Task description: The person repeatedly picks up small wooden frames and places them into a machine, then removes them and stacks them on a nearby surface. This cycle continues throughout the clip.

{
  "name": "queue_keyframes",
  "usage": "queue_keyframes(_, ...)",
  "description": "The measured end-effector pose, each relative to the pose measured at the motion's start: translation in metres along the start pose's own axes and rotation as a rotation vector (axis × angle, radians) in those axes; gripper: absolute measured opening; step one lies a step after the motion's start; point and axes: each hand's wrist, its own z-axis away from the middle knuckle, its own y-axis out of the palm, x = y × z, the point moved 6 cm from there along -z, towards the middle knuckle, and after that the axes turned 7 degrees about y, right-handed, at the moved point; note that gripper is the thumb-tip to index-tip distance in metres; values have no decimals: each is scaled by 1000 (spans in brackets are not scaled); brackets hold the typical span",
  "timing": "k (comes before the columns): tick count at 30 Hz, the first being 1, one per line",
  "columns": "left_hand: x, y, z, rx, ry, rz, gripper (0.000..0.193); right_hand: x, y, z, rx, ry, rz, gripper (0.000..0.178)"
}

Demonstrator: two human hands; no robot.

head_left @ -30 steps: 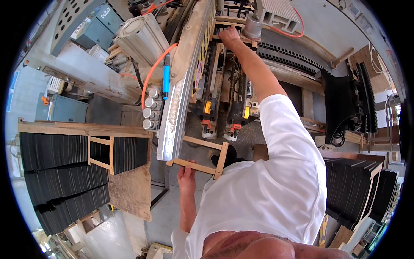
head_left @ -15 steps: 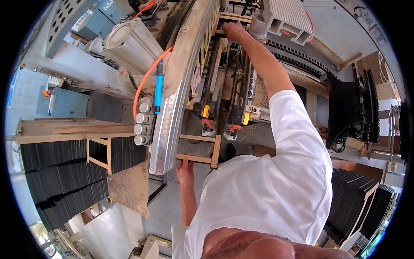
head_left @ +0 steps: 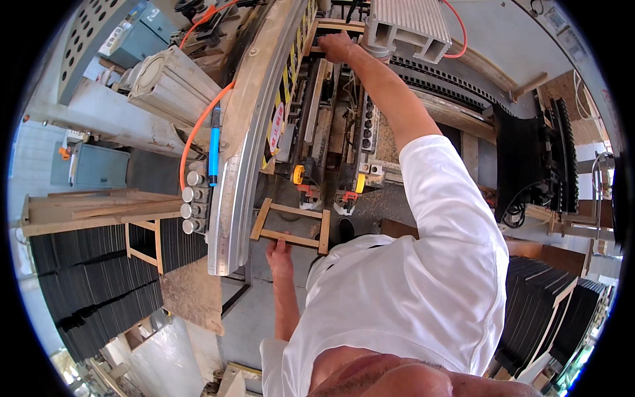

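Observation:
My left hand (head_left: 280,257) is closed on the near rail of a small rectangular wooden frame (head_left: 325,233), holding it level in front of my body. The frame is pale wood with open gaps, and all its sides show. Stretched far forward, my right hand (head_left: 336,46) is closed at a second wooden frame (head_left: 341,25) at the machine's far end. Its fingers are partly hidden, and that frame is only partly visible. Between my hands run the machine's long dark rails (head_left: 317,109), with yellow knobs (head_left: 299,174) and red-and-white clamps at their near ends.
A long metal beam (head_left: 231,198) with a blue pen-like tool (head_left: 214,155) and an orange hose borders the left. Stacked black panels (head_left: 86,278) and a wooden frame (head_left: 159,246) stand further left. More black panels (head_left: 539,304) stand at right, below a black machine part (head_left: 529,165).
The left-hand frame has come out from behind the metal beam, so its left end now shows. My right hand stays at the far frame. The whole view has shifted slightly.

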Motion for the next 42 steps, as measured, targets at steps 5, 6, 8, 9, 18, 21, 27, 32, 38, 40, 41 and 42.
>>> queue_keyframes(5, 9, -11, 10, -51, 21, -18, 29, 4, 4, -5, 112, 11, 269, 34)
queue_keyframes(6, 11, -13, 13, -68, 22, -22, 29, 2, 5, -7, 147, 23, 306, 34)
queue_keyframes(8, 11, -16, 25, -134, 41, -16, 24, 10, 3, -2, 165, -15, 436, 36)
queue_keyframes(9, 12, -19, 31, -170, 53, -14, 22, 21, -5, 3, 171, -36, 499, 37)
queue_keyframes(18, 15, -31, 61, -293, 124, 39, 18, 15, -17, 6, 43, 27, 298, 30)
queue_keyframes(21, 13, -36, 59, -265, 194, -48, 20, 9, -31, 11, 19, 20, 323, 27)
queue_keyframes(27, -13, -38, 67, -271, 287, -264, 24, 11, -30, 12, -35, 18, 369, 25)
queue_keyframes(32, -47, -32, 84, -286, 375, -266, 26, 19, -39, 18, 34, 34, 389, 24)
queue_keyframes(38, -99, -50, 113, -248, 527, -338, 32, 18, -37, 23, 48, 143, 445, 34)
queue_keyframes(40, -122, -61, 120, -263, 594, -277, 34, 21, -39, 25, 132, 152, 350, 33)
queue_keyframes(41, -135, -72, 128, -292, 608, -265, 35, 40, -51, 37, 80, 91, 298, 28)
queue_keyframes(42, -149, -83, 132, -311, 623, -250, 35, 52, -69, 52, -6, 56, 281, 26)
